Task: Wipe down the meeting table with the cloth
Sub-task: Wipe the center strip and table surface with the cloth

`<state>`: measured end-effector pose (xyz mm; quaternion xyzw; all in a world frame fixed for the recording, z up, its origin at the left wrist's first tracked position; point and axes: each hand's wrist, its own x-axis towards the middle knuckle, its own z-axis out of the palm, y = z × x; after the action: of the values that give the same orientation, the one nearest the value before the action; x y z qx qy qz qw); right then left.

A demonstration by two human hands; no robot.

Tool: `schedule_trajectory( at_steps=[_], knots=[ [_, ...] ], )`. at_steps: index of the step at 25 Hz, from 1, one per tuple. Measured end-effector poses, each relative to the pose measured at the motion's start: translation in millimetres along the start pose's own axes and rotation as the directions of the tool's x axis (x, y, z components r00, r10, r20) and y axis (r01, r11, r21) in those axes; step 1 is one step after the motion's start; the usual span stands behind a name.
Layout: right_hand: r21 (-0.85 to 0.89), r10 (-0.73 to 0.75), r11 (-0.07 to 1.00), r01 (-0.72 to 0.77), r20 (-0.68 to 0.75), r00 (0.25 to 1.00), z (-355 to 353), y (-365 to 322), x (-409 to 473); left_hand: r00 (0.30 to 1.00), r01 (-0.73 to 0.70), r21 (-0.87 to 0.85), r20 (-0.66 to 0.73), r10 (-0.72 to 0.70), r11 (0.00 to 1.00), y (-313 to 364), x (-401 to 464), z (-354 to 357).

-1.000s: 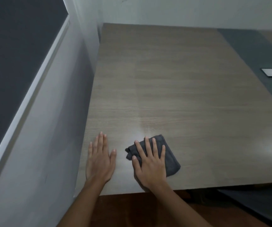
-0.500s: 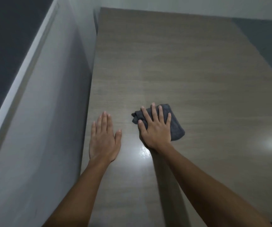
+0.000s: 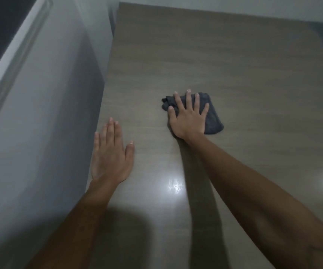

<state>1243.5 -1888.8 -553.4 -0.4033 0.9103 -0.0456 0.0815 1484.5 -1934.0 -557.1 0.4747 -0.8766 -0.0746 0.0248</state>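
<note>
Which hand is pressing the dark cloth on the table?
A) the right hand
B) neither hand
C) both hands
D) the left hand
A: the right hand lies flat with spread fingers on the dark cloth, while the left hand rests on bare table, apart from it.

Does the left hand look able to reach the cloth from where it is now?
Probably yes. The left hand lies flat on the table beside the wall, and only bare tabletop separates it from the cloth. However, the right hand already presses on most of the cloth.
</note>
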Motion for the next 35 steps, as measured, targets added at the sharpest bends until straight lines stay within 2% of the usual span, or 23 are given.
schedule_trajectory(
  at_steps=[2, 4, 6, 8, 10, 12, 14, 15, 17, 19, 20, 22, 23, 24, 27, 30, 32, 35],
  knots=[
    [0.009, -0.075, 0.997, 0.075, 0.01, 0.997, 1.2, -29.1, 22.4, 1.0, 0.007, 0.003, -0.019, -0.007, 1.0, 1.7, 15.3, 0.7],
    [-0.014, -0.262, 0.965, 0.262, 0.014, 0.965, 3.2, -41.2, 20.7, 0.999, 0.028, 0.013, -0.023, -0.028, 1.0, 1.8, 31.6, 1.2],
    [-0.017, -0.472, 0.881, 0.472, 0.008, 0.881, 3.3, -18.7, -0.1, 0.999, 0.052, 0.028, -0.015, -0.051, 0.998, 5.0, 46.4, 2.6],
    [-0.023, -0.551, 0.834, 0.551, -0.02, 0.834, 0.0, 29.0, -11.1, 0.998, 0.062, 0.04, -0.016, -0.062, 0.997, 6.4, 58.0, 3.7],
    [-0.056, -0.467, 0.884, 0.465, -0.037, 0.883, -8.6, 73.0, 5.7, 0.998, 0.067, 0.028, -0.021, -0.066, 0.997, 5.3, 63.3, 3.9],
    [-0.074, -0.29, 0.955, 0.288, -0.013, 0.957, -16.7, 87.6, 41.2, 0.998, 0.055, 0.028, -0.037, -0.054, 0.998, 8.7, 60.4, 4.1],
    [-0.042, -0.156, 0.987, 0.156, -0.006, 0.988, -18.1, 58.4, 86.0, 0.997, 0.053, 0.031, -0.058, -0.051, 0.998, 7.3, 61.8, 5.7],
    [-0.022, -0.136, 0.991, 0.136, 0.002, 0.991, -17.3, 34.1, 101.9, 0.997, 0.052, 0.027, -0.056, -0.051, 0.998, 5.9, 63.6, 6.2],
    [-0.007, -0.192, 0.981, 0.192, 0.029, 0.981, -11.8, -14.0, 110.3, 0.997, 0.043, 0.016, -0.058, -0.042, 0.999, 4.9, 64.7, 7.7],
    [-0.018, -0.358, 0.933, 0.36, 0.053, 0.932, -5.4, -39.7, 86.8, 0.997, 0.044, 0.001, -0.062, -0.044, 0.999, 4.1, 61.0, 7.3],
    [-0.03, -0.467, 0.883, 0.469, 0.051, 0.883, -3.7, -37.6, 66.6, 0.997, 0.051, -0.009, -0.058, -0.052, 0.999, 2.9, 57.9, 7.1],
    [-0.067, -0.666, 0.741, 0.668, 0.053, 0.744, -5.9, -3.5, 24.2, 0.996, 0.061, -0.03, -0.06, -0.063, 0.998, 1.8, 47.4, 6.3],
    [-0.08, -0.71, 0.696, 0.713, 0.065, 0.701, -7.8, 24.2, 12.3, 0.996, 0.053, -0.037, -0.068, -0.056, 0.998, 2.3, 44.4, 7.6],
    [-0.088, -0.714, 0.69, 0.718, 0.081, 0.696, -13.0, 49.5, 7.4, 0.996, 0.051, -0.046, -0.072, -0.054, 0.998, 1.6, 41.2, 7.8],
    [-0.096, -0.521, 0.845, 0.525, 0.066, 0.851, -24.0, 78.0, 36.3, 0.996, 0.051, -0.058, -0.075, -0.056, 0.997, 3.2, 38.2, 6.8],
    [-0.063, -0.293, 0.953, 0.297, 0.058, 0.954, -18.5, 14.3, 80.1, 0.995, 0.04, -0.073, -0.084, -0.046, 0.997, -2.5, 33.5, 8.3],
    [-0.037, -0.238, 0.97, 0.24, 0.051, 0.97, -14.6, -31.0, 92.5, 0.996, 0.033, -0.091, -0.077, -0.04, 0.995, -6.7, 20.2, 8.8],
    [-0.033, -0.394, 0.917, 0.397, 0.073, 0.916, -4.0, -78.4, 76.4, 0.992, 0.06, -0.082, -0.104, -0.069, 0.995, -10.4, -7.0, 10.8]
  ],
)
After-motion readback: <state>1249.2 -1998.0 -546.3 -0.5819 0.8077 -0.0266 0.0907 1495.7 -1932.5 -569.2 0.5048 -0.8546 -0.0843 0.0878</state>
